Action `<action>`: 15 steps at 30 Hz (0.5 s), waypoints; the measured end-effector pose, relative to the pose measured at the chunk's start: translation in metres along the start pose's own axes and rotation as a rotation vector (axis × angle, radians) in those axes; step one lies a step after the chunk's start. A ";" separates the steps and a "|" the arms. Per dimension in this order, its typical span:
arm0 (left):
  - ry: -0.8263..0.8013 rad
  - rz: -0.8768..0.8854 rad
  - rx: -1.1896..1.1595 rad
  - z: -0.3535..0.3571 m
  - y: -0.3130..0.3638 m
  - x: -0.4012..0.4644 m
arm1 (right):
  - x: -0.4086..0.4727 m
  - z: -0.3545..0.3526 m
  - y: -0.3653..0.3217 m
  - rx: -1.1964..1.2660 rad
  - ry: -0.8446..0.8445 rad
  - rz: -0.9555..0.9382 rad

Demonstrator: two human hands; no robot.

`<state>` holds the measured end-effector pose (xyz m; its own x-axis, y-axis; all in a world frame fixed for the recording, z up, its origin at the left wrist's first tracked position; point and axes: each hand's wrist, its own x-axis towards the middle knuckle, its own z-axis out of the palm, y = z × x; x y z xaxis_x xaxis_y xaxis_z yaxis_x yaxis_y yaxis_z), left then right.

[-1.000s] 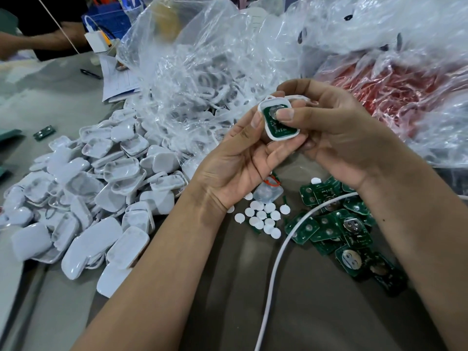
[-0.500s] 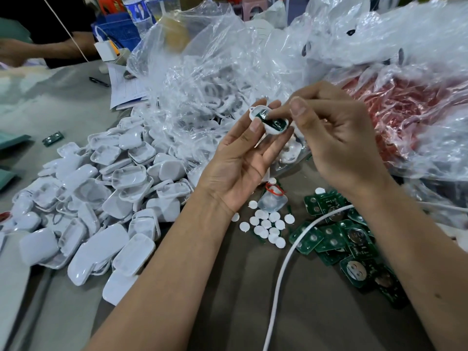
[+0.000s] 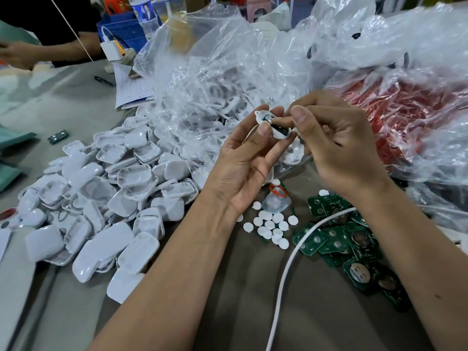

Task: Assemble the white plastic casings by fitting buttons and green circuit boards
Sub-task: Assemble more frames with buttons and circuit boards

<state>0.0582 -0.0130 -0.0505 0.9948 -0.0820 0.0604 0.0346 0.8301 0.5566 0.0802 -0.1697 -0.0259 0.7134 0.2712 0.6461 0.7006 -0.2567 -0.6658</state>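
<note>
Two hands meet above the table's middle, both on one white casing (image 3: 272,122) with a green circuit board (image 3: 280,129) seated inside. The left hand (image 3: 249,158) pinches the casing between thumb and fingers; the right hand (image 3: 334,145) grips its right end, thumb pressed on the board. Below them lie loose white buttons (image 3: 271,225) and green boards (image 3: 336,239); a heap of empty casings (image 3: 106,193) spreads left.

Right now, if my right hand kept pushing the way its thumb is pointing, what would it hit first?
The white casing with the green circuit board in it, gripped by your left hand. Your right hand points left at it, already touching; depth is hard to judge.
</note>
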 end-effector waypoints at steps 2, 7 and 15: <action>-0.007 -0.007 -0.008 0.001 0.001 0.001 | 0.000 0.000 0.001 -0.013 -0.007 -0.002; 0.038 -0.017 -0.001 -0.001 0.004 0.002 | 0.001 -0.001 -0.003 -0.020 -0.044 0.019; 0.047 0.098 0.080 0.013 0.047 -0.007 | -0.004 0.004 -0.008 -0.034 -0.033 0.061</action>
<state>0.0513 0.0193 -0.0136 0.9965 0.0249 0.0799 -0.0689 0.7862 0.6141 0.0717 -0.1645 -0.0245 0.7541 0.2840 0.5921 0.6566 -0.3044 -0.6901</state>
